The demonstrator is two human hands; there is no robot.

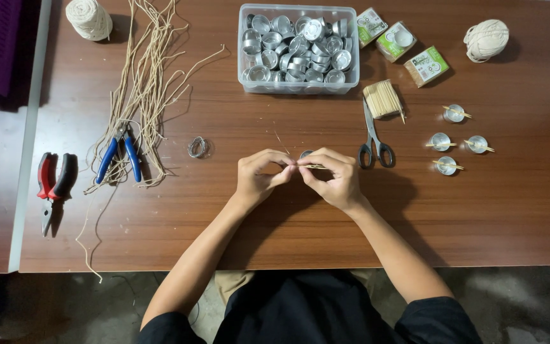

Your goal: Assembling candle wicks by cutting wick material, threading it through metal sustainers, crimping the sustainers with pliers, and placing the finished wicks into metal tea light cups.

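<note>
Your two hands meet in the middle of the brown table. Your left hand and your right hand both have their fingers pressed together on a thin little stick. The stick lies flat, and its long way goes from left to right, from one hand to the other. Each hand pinches one end. The hands almost touch at the fingertips.

Just behind your fingers sits a small silver cup. It is mostly hidden, so you cannot tell if the stick touches it. It sits just past the spot where your hands meet, a bit closer to your right hand.

Black scissors lie just beside your right hand. A small coil of wire lies near your left hand. Four more silver cups with sticks across them sit well off to the right. A clear box of cups sits at the far side.
</note>
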